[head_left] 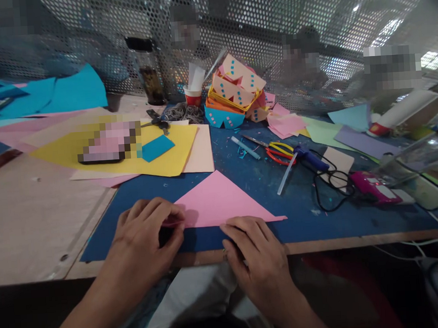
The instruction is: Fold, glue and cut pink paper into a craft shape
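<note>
A pink paper (221, 201) folded into a triangle lies flat on the blue mat (282, 219) near the table's front edge. My left hand (145, 238) pinches the triangle's left corner between curled fingers. My right hand (256, 253) rests with its fingers bent on the paper's lower edge, just right of the middle. The folded edge runs along the bottom between both hands.
Yellow, peach and blue sheets (166, 152) lie at the back left. A stack of folded paper boxes (233, 96) stands at the back centre. Scissors (277, 150), a glue stick (245, 147), a glue gun (311, 159) with cable and a pink device (372, 187) lie to the right.
</note>
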A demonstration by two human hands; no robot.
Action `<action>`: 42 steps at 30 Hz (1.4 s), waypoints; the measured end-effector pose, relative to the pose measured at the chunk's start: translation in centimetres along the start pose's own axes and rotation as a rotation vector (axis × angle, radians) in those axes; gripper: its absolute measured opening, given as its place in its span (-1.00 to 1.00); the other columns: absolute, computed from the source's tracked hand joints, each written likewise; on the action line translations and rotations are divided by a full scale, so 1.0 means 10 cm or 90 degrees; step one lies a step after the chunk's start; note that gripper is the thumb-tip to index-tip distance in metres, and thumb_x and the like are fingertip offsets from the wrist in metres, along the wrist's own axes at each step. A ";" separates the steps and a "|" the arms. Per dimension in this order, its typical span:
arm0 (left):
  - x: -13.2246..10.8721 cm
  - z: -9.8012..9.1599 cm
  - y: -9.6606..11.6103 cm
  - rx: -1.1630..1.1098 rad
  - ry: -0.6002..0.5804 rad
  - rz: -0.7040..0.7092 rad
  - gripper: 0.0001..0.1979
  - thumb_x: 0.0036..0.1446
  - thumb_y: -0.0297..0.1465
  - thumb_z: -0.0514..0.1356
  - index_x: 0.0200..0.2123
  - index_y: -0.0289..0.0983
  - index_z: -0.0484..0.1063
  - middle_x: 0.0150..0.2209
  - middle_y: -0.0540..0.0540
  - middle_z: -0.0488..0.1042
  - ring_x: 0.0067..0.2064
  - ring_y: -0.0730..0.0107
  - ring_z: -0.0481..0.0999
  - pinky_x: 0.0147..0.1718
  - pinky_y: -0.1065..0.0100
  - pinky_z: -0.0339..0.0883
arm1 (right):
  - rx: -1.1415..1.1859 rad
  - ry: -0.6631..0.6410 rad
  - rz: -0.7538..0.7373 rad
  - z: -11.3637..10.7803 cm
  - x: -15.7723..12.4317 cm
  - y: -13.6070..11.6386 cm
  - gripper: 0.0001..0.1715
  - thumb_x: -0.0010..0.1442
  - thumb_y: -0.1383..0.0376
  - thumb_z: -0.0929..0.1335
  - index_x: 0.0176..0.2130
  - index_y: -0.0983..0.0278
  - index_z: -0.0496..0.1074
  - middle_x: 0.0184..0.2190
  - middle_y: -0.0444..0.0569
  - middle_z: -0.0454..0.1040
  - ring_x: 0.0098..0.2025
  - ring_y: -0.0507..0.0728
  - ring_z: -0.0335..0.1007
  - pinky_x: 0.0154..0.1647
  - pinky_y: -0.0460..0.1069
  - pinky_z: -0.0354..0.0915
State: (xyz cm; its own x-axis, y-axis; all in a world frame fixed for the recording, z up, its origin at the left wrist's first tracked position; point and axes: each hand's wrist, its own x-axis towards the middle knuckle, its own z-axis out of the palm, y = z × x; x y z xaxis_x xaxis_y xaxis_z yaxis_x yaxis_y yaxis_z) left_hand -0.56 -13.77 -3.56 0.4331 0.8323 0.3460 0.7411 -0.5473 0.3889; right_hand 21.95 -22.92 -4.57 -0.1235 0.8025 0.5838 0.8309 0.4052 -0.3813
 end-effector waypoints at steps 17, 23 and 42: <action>-0.01 -0.05 -0.14 -0.056 -0.015 0.000 -0.90 0.29 -0.38 0.11 -0.17 -0.09 0.40 -0.15 -0.07 0.56 -0.07 0.03 0.44 -0.08 0.00 0.32 | 0.002 0.002 0.000 0.00 0.01 0.01 -0.74 0.41 0.42 0.39 0.08 0.32 0.54 -0.01 0.06 0.62 0.03 0.21 0.51 0.09 0.14 0.49; 0.00 -0.09 -0.15 -0.068 0.002 -0.015 -0.89 0.28 -0.33 0.10 -0.21 -0.08 0.43 -0.18 -0.09 0.57 -0.07 0.02 0.45 -0.11 0.02 0.37 | 0.003 -0.002 0.001 -0.01 0.01 0.00 -0.72 0.42 0.41 0.37 0.09 0.30 0.53 -0.01 0.06 0.62 0.03 0.20 0.52 0.07 0.14 0.51; -0.10 -0.25 -0.35 -0.047 -0.022 -0.075 -0.82 0.27 -0.32 0.06 -0.15 -0.03 0.45 -0.10 -0.03 0.55 -0.01 0.02 0.52 -0.06 0.04 0.40 | 0.001 0.006 -0.004 -0.01 0.01 0.00 -0.74 0.40 0.43 0.39 0.07 0.33 0.54 -0.02 0.06 0.63 0.03 0.21 0.51 0.07 0.14 0.49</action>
State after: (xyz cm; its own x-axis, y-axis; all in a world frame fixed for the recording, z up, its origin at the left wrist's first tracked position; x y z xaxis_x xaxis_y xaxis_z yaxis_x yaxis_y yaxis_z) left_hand -4.87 -12.87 -3.14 0.3645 0.8927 0.2650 0.7480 -0.4502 0.4877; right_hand 21.93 -22.86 -4.44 -0.1242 0.7956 0.5930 0.8292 0.4115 -0.3784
